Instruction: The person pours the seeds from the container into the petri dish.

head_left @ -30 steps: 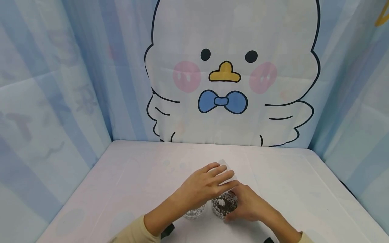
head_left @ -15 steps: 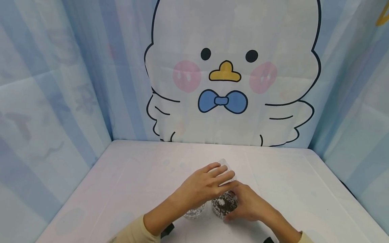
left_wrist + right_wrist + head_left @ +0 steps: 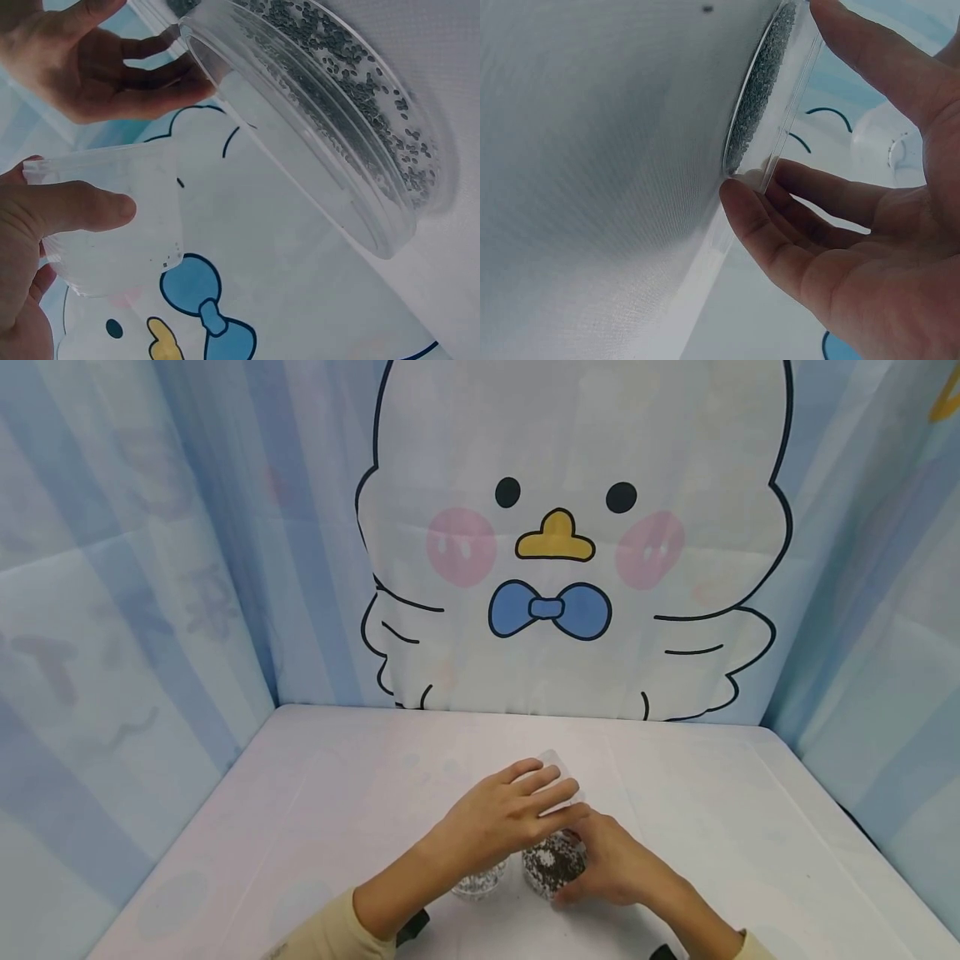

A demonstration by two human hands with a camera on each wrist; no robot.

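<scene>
My left hand (image 3: 502,818) grips a translucent plastic cup (image 3: 142,232), its thumb along the cup's side. Only a sliver of that cup shows past the fingers in the head view. A few dark specks cling inside it. Below and to the right, my right hand (image 3: 618,864) holds a clear round container (image 3: 553,864) of dark and whitish grains on the table, thumb and fingers spread around its wall. In the right wrist view a layer of dark grains (image 3: 761,90) lies in its bottom. Another clear round container (image 3: 315,112) with scattered dark seed-like grains stands beside it, partly behind my left forearm.
The table (image 3: 360,793) has a pale cover. A curtain (image 3: 315,568) with a cartoon bird stands behind the far edge, and more curtains hang at both sides. Dark wrist camera parts (image 3: 412,929) show by the sleeves.
</scene>
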